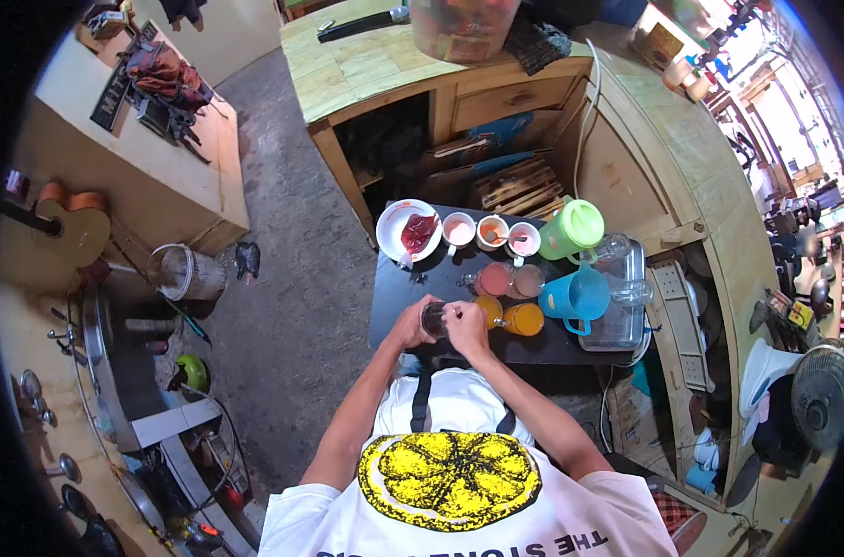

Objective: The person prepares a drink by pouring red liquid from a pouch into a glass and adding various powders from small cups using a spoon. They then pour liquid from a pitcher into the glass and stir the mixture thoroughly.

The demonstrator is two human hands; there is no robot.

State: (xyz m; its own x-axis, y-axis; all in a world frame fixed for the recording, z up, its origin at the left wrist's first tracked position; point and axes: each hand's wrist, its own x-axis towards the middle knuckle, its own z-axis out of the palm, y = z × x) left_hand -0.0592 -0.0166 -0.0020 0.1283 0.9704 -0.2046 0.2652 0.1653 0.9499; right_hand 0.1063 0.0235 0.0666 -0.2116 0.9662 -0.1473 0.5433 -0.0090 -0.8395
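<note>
My left hand [412, 323] is wrapped around a glass mug [433, 321] with dark contents, at the table's near edge. Fingers closed, my right hand [468, 327] is at the mug's rim; whatever they pinch is too small to make out. Just right of it are two glass mugs of orange drink, one [524, 319] in front of the other [488, 310]. Behind them sit a pink drink [494, 278] and a brownish-pink drink [528, 280]. Several white cups line the back, including one [492, 232] with orange powder and a spoon.
A white bowl [391, 228] holding a dark red packet is at the table's back left. To the right stand a green pitcher [570, 230], a blue pitcher [575, 295] and a metal tray [612, 336] with upturned glasses. A wooden counter [366, 79] rises behind the black table [389, 278].
</note>
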